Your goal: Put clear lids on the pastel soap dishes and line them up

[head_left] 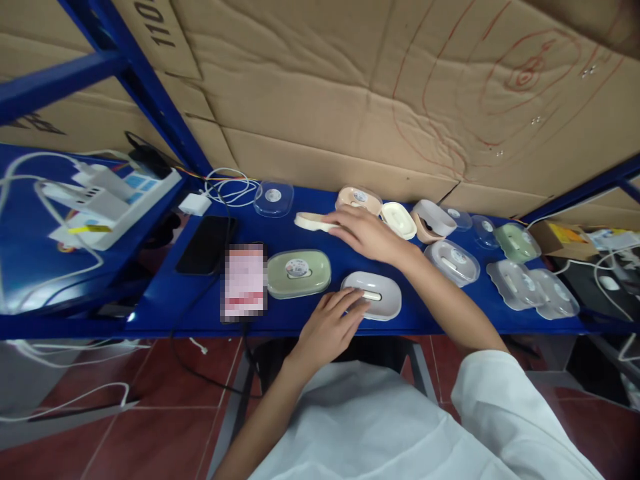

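My right hand (363, 233) reaches across the shelf, closed on the end of a cream oval dish piece (310, 222) that is tilted on its side. In front of me, a pale grey soap dish (387, 308) lies on the blue surface with a small cream bar-shaped piece (371, 295) in its middle. My left hand (330, 323) rests over the dish's left side, fingers stretched out, fingertips at the small piece. Left of that dish sits a green dish under a clear lid (300, 273). Behind my right hand are a peach dish (357, 198) and a cream dish (399, 220).
A clear lid (273, 199) lies at the back left. Several lidded dishes, including a grey one (453, 262) and a green one (517, 241), spread to the right. Two phones, a dark one (206, 245) and a lit one (244, 283), lie left, near a power strip (145, 200) and cables. Cardboard (320, 87) walls the back.
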The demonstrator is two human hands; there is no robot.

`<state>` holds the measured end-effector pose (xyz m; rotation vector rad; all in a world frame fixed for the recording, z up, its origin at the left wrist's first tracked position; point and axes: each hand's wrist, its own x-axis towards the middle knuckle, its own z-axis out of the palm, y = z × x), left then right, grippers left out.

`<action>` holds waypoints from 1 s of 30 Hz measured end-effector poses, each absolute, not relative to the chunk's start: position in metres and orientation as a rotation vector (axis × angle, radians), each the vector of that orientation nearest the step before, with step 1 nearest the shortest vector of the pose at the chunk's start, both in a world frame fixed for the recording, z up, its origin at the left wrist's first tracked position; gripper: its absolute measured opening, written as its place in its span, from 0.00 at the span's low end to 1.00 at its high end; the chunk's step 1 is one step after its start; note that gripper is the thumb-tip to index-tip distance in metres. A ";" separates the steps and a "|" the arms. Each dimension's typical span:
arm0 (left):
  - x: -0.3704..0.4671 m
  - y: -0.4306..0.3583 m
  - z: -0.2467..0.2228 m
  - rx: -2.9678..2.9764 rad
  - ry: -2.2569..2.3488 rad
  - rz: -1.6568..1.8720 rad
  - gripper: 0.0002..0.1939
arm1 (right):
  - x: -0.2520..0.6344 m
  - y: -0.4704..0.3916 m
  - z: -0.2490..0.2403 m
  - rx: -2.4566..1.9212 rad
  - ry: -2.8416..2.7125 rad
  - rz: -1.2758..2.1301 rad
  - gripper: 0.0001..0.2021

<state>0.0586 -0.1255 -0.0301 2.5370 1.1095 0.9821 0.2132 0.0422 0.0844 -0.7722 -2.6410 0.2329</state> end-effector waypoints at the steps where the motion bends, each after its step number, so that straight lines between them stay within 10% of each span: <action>1: 0.059 -0.126 -0.030 2.540 1.123 0.996 0.17 | 0.231 0.021 0.088 -0.804 -2.612 0.182 0.17; 14: 0.059 -0.126 -0.031 2.484 1.159 1.022 0.09 | 0.346 -0.122 -0.004 -1.373 -2.250 -0.060 0.19; 30: 0.062 -0.125 -0.032 2.477 1.164 1.081 0.06 | 0.290 0.019 0.046 -1.090 -2.422 -0.004 0.17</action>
